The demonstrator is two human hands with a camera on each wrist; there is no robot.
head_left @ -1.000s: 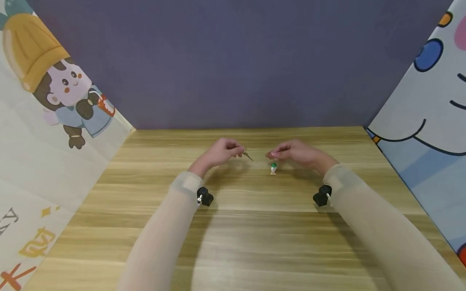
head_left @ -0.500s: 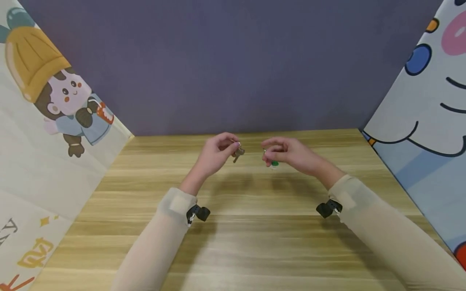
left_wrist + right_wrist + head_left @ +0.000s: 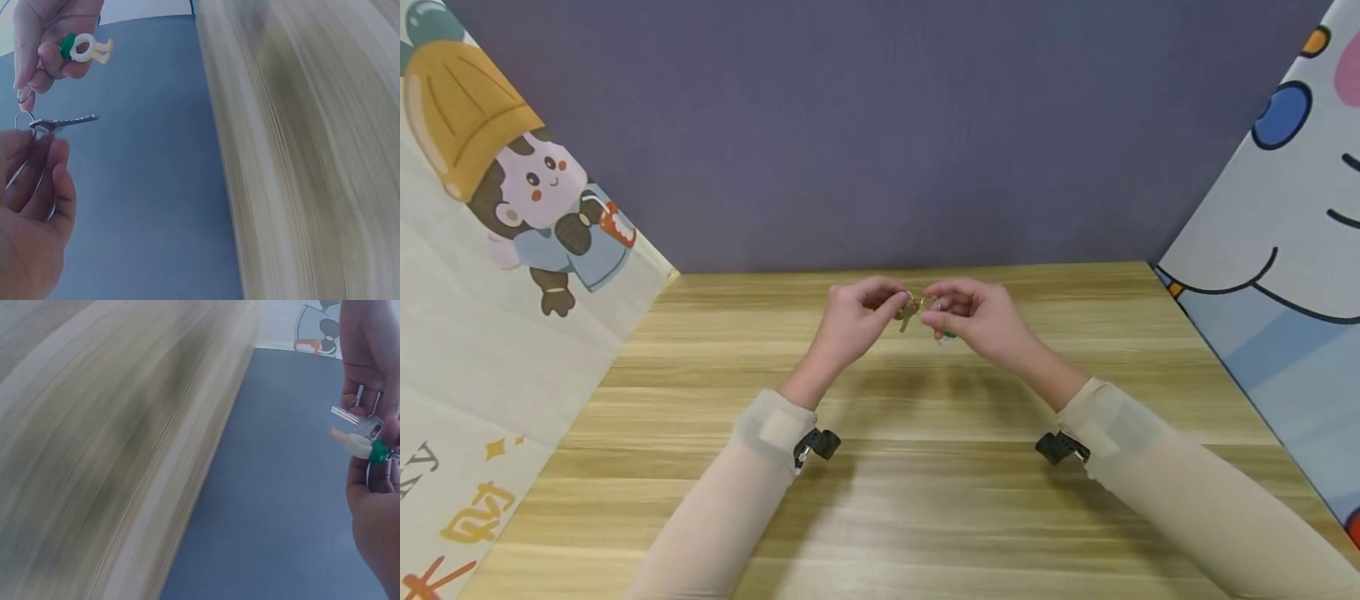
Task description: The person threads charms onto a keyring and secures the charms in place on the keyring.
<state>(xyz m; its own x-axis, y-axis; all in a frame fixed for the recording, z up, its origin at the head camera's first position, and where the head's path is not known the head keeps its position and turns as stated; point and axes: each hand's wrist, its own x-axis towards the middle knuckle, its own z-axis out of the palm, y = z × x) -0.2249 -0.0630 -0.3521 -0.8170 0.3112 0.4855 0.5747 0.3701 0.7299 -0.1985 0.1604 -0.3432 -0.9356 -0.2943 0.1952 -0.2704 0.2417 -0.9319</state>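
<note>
Both hands are raised above the wooden table (image 3: 925, 500), fingertips nearly meeting. My left hand (image 3: 889, 305) pinches a small metal key (image 3: 908, 313) by its head, blade pointing away (image 3: 62, 122). My right hand (image 3: 943, 308) pinches a small metal ring (image 3: 24, 97), and a tiny green-and-white figure charm (image 3: 84, 48) sits against its fingers. The ring is right at the key's head. In the right wrist view the key (image 3: 356, 419) and the charm (image 3: 362, 447) lie close together between the two hands.
A purple wall (image 3: 880, 125) closes the back of the table. Cartoon-printed panels stand at the left (image 3: 512, 208) and right (image 3: 1285, 208) sides. Small black camera mounts sit on both wrists.
The hands have lifted off the table and moved together. The charm, down near the tabletop a second ago, is now up at the right fingers beside the key.
</note>
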